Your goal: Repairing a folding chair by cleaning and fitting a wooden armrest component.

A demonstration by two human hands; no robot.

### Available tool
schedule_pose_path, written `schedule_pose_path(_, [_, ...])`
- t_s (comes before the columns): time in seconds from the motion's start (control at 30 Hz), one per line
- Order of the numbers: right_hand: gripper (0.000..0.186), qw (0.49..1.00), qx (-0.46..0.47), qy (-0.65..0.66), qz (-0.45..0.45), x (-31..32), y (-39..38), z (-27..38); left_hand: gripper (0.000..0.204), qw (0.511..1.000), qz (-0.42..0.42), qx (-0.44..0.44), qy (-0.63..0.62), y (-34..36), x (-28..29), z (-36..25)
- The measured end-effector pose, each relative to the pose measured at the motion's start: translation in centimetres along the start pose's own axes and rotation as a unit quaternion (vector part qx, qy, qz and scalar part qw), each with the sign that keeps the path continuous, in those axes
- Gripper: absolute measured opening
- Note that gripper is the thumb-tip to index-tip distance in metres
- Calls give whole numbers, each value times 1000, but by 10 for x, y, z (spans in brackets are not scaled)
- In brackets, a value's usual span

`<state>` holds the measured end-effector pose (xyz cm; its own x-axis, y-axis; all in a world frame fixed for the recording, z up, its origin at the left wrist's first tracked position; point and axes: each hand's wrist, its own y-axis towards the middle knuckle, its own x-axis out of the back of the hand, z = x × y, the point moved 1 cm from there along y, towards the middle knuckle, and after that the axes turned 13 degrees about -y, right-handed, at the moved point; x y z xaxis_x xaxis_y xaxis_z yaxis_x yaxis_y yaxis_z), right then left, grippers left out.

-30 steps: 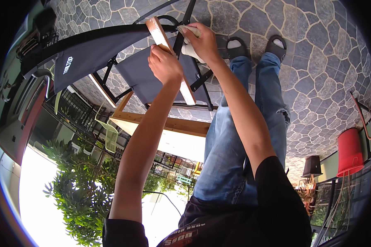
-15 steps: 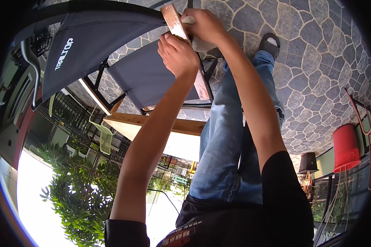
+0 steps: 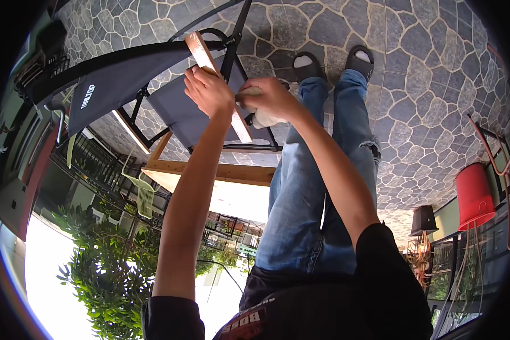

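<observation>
A dark folding camp chair (image 3: 116, 82) stands in front of me to the left, and its wooden armrest (image 3: 201, 52) runs slantwise under my hands. My left hand (image 3: 209, 93) wraps over the armrest near its middle, fingers curled round the left edge. On the other side, my right hand (image 3: 273, 97) pinches a pale, bunched cloth (image 3: 264, 119) and presses it to the armrest's right edge. A loose end of the cloth hangs below my fingers. My right fingertips are partly hidden behind the cloth and the wood.
Below the chair in view is a wooden table (image 3: 209, 171). Stone-patterned paving (image 3: 413, 113) surrounds my sandalled feet (image 3: 360, 59). A red bucket (image 3: 475, 195) and a dark pot (image 3: 423, 221) are at the right. A pale green chair (image 3: 144, 195) and leafy branches (image 3: 116, 266) lie left.
My right hand with the cloth has slid from the armrest's far end down toward its nearer part. The chair and my left hand appear shifted left, and both feet now show.
</observation>
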<state>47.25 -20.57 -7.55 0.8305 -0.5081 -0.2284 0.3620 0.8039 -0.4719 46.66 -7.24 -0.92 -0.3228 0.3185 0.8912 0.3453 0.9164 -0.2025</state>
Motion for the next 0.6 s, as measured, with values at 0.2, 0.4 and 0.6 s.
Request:
schedule_pose_path(0.2, [21,902,-166,225,-330,-96,-84,14,45,1000,3,-22,18,7,0,1])
schedule_pose_path(0.4, [24,908,-125,69,-394,-109,-75,-3,44,1000,20,1,17,10,1,5])
schedule_pose_path(0.6, [25,892,-183,-59,-409,-99,-35,-68,46,997,12,-59,45,10,1,4])
